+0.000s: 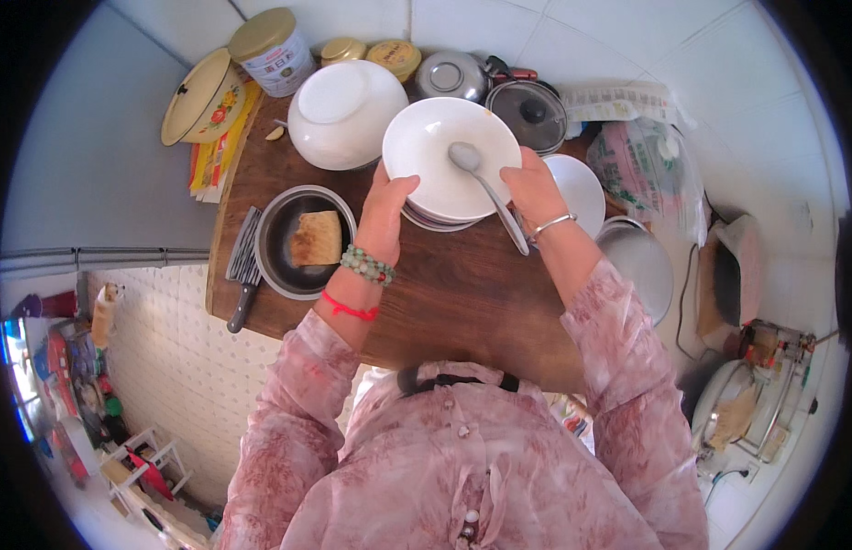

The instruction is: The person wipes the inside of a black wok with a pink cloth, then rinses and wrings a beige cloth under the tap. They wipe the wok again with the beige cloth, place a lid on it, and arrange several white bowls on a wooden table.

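Both my hands grip a white bowl [426, 137] by its rim, with a metal spoon [491, 189] lying in it and its handle sticking out over the near right edge. My left hand [388, 206] has its thumb on the rim at the lower left. On the right side, my right hand [536, 185] pinches the rim, close to the spoon's handle. Edges of more stacked dishes [439, 221] show just under the bowl; whether they are held with it I cannot tell. Another white bowl [577, 192] is partly hidden behind my right hand.
A wooden table [467, 289] bears a dark bowl [267, 275] with a piece of flatbread [317, 237], a cleaver [245, 282] at the left edge, an upturned white bowl [329, 103], a glass-lidded pan [508, 103] and a round metal lid [635, 265]. A dog [105, 316] is on the floor.
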The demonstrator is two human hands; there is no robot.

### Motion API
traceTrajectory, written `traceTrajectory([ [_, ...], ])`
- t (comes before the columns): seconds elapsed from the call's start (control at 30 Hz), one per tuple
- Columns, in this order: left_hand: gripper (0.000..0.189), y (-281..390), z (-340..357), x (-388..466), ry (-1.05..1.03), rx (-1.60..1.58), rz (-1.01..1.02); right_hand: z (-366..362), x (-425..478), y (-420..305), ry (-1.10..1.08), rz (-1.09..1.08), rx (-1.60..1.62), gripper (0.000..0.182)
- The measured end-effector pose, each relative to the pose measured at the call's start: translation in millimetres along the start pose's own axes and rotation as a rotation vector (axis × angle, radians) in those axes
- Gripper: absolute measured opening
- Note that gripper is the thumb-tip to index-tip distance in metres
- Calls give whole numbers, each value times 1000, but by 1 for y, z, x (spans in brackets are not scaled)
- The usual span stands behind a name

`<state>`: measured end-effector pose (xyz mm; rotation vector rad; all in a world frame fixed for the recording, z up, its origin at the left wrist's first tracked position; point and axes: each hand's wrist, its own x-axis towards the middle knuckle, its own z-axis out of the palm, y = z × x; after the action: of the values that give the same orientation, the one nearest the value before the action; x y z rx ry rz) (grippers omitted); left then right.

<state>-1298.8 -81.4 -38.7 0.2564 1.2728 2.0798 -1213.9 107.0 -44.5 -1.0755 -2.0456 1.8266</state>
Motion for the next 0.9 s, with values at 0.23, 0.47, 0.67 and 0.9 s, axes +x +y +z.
traceTrajectory([
  [0.23, 51, 3, -12, 10, 122, 170, -199, 12, -7, 6, 80, 67, 132, 35],
  [0.47, 49, 25, -5, 19, 257, 532, -354, 38, -29, 11, 211, 78, 805, 60],
  [0.67, 46, 20, 0, 27, 178, 541, -352, 53, -23, 56, 260, -300, 351, 60],
  [0.9, 34, 17, -9, 35, 213, 606, -328, 51, -58, 51, 250, -506, -55, 67],
])
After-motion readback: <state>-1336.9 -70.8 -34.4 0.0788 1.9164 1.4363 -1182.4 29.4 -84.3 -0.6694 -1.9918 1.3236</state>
